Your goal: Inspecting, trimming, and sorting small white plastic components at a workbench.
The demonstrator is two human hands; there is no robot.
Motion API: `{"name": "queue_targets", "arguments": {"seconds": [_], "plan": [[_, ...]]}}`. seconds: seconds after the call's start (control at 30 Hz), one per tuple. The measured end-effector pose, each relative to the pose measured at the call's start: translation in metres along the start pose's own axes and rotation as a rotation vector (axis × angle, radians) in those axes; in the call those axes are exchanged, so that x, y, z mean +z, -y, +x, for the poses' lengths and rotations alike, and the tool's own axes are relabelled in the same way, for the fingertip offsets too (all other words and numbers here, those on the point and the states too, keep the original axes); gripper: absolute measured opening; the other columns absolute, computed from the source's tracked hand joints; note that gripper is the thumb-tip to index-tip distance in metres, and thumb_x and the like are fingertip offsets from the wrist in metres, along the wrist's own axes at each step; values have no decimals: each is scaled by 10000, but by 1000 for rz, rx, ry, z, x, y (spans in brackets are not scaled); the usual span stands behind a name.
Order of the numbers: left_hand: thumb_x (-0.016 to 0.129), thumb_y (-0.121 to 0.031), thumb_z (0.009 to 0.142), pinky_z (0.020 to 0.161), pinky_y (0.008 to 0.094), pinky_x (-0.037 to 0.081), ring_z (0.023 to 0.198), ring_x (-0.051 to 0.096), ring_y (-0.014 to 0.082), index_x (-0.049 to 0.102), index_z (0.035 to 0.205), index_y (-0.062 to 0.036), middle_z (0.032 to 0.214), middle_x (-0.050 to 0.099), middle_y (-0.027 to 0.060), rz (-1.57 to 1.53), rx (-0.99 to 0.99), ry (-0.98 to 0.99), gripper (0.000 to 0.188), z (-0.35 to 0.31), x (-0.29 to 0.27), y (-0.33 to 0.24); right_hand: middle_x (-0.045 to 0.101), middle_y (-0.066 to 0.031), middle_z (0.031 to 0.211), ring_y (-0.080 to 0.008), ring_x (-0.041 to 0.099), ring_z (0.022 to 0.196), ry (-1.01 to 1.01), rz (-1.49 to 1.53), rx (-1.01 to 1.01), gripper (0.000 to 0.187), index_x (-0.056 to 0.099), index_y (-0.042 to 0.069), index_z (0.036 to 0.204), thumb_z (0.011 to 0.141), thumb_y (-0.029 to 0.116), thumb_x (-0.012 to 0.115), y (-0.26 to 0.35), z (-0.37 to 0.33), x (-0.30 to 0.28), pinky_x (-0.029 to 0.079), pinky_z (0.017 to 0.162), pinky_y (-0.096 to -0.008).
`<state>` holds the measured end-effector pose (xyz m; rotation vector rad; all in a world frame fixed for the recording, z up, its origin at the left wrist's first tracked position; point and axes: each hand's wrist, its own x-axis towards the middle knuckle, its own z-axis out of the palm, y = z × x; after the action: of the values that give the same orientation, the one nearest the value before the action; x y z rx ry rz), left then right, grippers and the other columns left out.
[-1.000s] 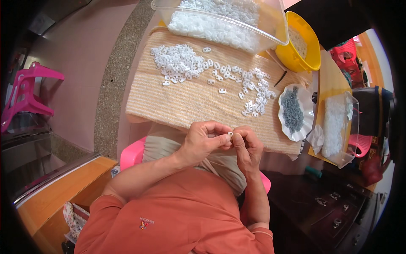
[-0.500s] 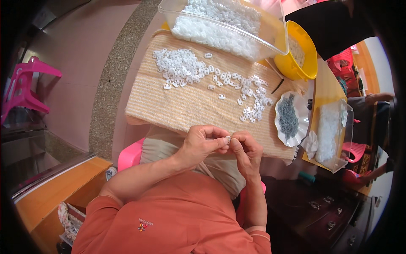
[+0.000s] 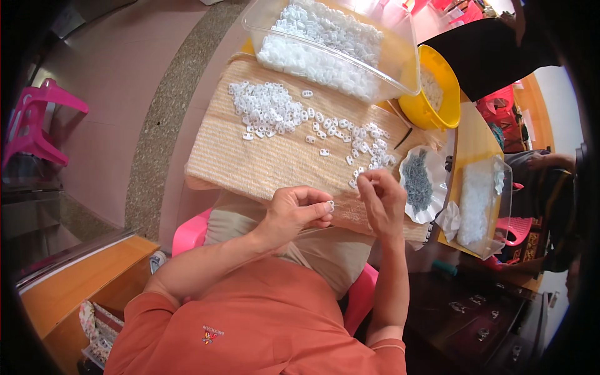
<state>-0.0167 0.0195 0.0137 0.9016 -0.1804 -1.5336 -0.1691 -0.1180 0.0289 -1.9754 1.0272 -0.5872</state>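
My left hand point(image 3: 292, 211) pinches a small white plastic piece with holes point(image 3: 331, 204) between thumb and fingertips, above my lap at the cloth's near edge. My right hand point(image 3: 384, 203) is raised apart from it, fingers curled toward the thumb near the loose white pieces point(image 3: 359, 144). What its fingertips hold, if anything, is too small to make out. Those two-holed pieces trail across the striped cloth point(image 3: 244, 162) from a larger heap point(image 3: 265, 107) at the left. Just right of my right hand stands a white wavy-rimmed dish point(image 3: 431, 215) of small grey parts point(image 3: 417, 178).
A clear plastic bin point(image 3: 331, 44) full of white pieces stands at the back, beside a yellow bowl point(image 3: 453, 100). Another clear box point(image 3: 478, 200) is at the right, where a person's arm point(image 3: 556, 161) shows. A pink stool point(image 3: 44, 122) stands on the floor at left.
My right hand has left the white piece and moved right and away from me, toward the loose pieces and the dish. My left hand keeps its hold, almost unmoved.
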Motion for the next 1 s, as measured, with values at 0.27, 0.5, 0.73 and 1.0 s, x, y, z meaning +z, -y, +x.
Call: {"name": "queue_targets", "arguments": {"seconds": [0.27,0.5,0.73,1.0], "plan": [[659,-48,863,697,261,556,737,643,136,621,999,32,863,649,70,-11,-1,-22,161,1,-3,-1,611,-157,985,-363,624,867,-56,-482,-260,218,624,29,1038,854,145,621,16,67,3,494,717,-438],[656,-42,865,693,258,560,733,643,132,621,1002,34,863,647,67,-26,-9,-22,160,3,-6,-1,623,-143,963,-345,619,872,38,-632,-211,196,647,50,993,852,183,614,4,78,10,481,753,-425],[659,-48,864,691,249,561,736,642,122,624,1004,29,863,649,63,-22,-12,-24,163,4,-6,0,628,-149,950,-347,623,828,26,-567,-306,190,649,34,1020,856,114,596,4,68,6,486,715,-427],[661,-54,863,679,243,560,717,645,122,631,998,22,849,653,62,-21,-6,-33,158,4,-6,0,618,-181,968,-346,612,875,34,-428,-266,214,632,-19,1062,877,60,558,8,57,4,476,755,-387]]}}
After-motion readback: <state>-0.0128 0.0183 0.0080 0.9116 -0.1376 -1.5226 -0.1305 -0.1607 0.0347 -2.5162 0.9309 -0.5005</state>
